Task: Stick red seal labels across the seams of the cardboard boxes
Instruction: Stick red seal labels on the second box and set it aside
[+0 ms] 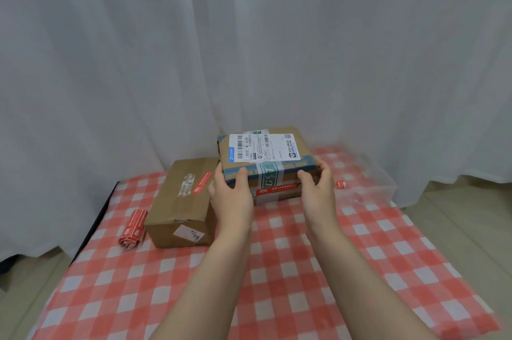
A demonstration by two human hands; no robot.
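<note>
A flat brown cardboard box point(266, 151) with a white shipping label and green-printed tape is being gripped at its near corners by both hands, the forearms being stretched forward side by side. The left hand point(231, 195) is being curled round the left corner, thumb on top; the right hand point(315, 190) is being wrapped round the right corner likewise. A red seal label point(275, 189) is being carried on this box's front face. Just left of it, a taller plain cardboard box point(182, 201) is being topped by a red seal strip point(202, 183). Farther left, a roll of red labels point(133, 229) is lying on the red-and-white checked cloth point(277, 256).
</note>
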